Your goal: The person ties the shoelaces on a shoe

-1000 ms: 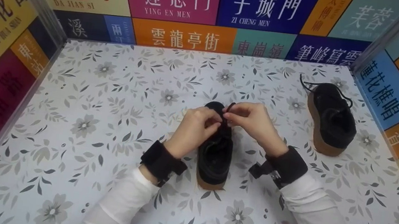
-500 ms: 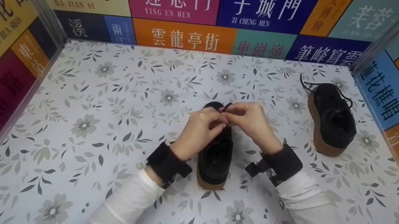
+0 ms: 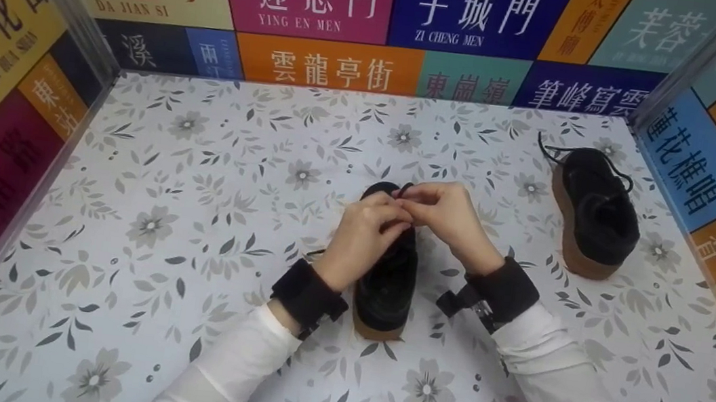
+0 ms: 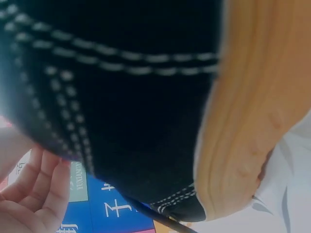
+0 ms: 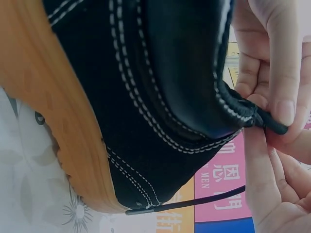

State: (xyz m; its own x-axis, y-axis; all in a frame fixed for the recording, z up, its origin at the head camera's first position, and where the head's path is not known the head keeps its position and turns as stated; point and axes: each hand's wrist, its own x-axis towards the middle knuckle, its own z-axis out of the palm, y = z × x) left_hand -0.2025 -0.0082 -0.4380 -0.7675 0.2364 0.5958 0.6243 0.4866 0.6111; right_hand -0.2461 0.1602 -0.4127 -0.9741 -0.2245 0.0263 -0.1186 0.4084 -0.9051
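Observation:
A black shoe (image 3: pixel 385 293) with a tan sole stands in the middle of the table, toe pointing away. Over its front, my left hand (image 3: pixel 357 235) and right hand (image 3: pixel 451 219) meet fingertip to fingertip. In the right wrist view, the left hand (image 5: pixel 279 63) pinches a black shoelace (image 5: pixel 273 122) between thumb and fingers at the lacing. The right hand (image 5: pixel 277 189) has its fingers against the same spot, pinching the lace there. A bit of shoelace (image 3: pixel 406 188) sticks up beside the right fingers. The left wrist view shows the left fingers (image 4: pixel 41 194) curled beside the dark upper (image 4: pixel 131 116).
A matching black shoe (image 3: pixel 595 213) stands at the back right with loose laces. The floral tabletop (image 3: pixel 141 297) is bounded by printed panels (image 3: pixel 322 19) at the back and both sides. A loose lace end (image 3: pixel 316 252) lies left of the left wrist.
The left hand has shifted right and the right hand slightly left, closing the gap between their fingertips. A lace end has come into sight left of the left wrist. Both shoes stay put.

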